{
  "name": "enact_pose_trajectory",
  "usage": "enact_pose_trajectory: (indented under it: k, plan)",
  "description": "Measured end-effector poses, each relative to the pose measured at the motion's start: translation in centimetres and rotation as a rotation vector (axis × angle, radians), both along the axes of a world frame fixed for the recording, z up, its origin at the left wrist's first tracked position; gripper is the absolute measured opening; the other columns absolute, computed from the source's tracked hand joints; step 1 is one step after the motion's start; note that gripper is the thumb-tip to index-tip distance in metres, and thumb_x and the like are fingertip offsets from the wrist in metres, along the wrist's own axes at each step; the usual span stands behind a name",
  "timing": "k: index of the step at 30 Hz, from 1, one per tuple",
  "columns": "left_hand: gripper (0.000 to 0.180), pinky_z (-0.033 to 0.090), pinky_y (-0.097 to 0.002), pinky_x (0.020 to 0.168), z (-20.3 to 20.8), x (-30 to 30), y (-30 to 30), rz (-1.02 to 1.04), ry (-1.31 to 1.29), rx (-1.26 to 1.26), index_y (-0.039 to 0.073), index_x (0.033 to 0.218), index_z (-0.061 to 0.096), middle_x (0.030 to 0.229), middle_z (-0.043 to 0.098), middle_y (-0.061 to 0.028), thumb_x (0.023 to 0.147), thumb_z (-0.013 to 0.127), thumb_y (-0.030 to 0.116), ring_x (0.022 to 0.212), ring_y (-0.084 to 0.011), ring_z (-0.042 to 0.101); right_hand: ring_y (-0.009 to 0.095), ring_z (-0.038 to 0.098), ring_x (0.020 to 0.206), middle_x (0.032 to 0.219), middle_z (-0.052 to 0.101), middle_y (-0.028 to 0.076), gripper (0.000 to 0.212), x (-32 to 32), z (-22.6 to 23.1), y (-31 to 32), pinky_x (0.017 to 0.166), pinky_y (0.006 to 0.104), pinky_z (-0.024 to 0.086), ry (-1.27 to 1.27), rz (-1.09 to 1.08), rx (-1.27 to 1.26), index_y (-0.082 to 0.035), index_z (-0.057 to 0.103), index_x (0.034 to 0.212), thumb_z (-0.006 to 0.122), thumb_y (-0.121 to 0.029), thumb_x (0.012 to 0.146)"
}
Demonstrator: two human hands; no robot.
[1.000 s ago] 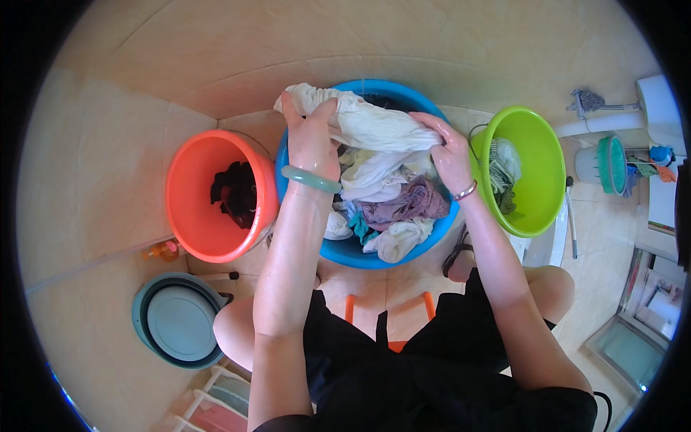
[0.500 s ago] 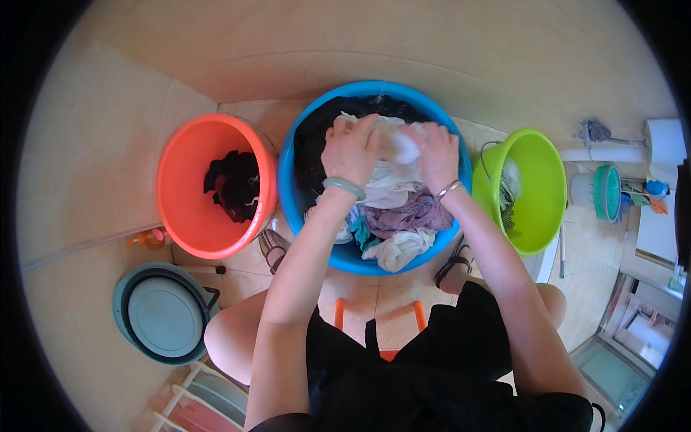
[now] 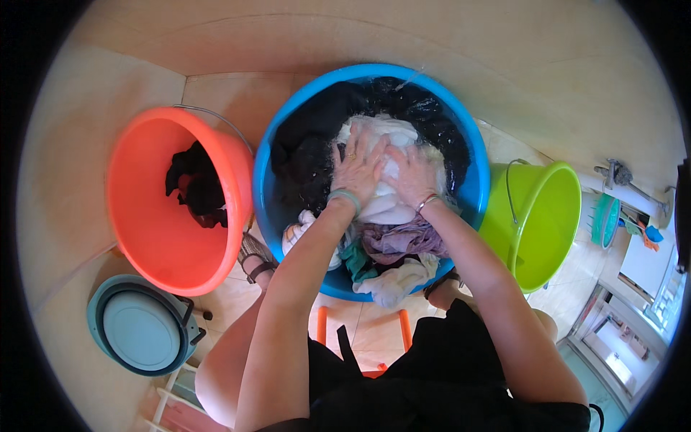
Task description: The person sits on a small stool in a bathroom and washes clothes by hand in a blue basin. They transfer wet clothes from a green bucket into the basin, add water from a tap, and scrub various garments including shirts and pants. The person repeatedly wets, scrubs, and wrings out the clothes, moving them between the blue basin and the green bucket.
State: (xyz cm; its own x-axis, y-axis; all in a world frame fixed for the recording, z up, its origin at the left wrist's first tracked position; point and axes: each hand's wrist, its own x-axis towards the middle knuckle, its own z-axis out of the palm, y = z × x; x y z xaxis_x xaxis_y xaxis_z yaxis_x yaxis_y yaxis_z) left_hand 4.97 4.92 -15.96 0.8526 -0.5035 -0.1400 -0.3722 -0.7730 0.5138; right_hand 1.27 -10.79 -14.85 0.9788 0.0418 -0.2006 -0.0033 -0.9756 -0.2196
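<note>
Both my left hand [image 3: 358, 164] and right hand [image 3: 410, 176] are flat and open, pressing the white cloth [image 3: 385, 205] into the blue basin [image 3: 471, 194], center frame. Push evenly, don't splash.

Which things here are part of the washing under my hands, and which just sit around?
In use: left hand and right hand pressing the white cloth; blue basin; dark clothes.

Lying about: orange bucket, green bucket, grey-blue tub, orange stool.
</note>
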Motion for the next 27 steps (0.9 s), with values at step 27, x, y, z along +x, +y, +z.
enact_pose_trajectory:
  k: [27]
  plan:
    - [0.052, 0.039, -0.0453, 0.1, 3.4, -7.1, -2.4, 0.782, 0.268, -0.829, 0.017, 0.13, 0.052, 0.131, 0.049, -0.0165, 0.08, 0.062, 0.004, 0.121, -0.031, 0.047, 0.028, 0.053, 0.112, 0.111, 0.061, 0.009, 0.053, 1.3, 7.5, -3.8, 0.096, 0.0471, 0.04, 0.016, -0.098, 0.404, -0.017, 0.058, 0.117, 0.065, -0.004, 0.066]
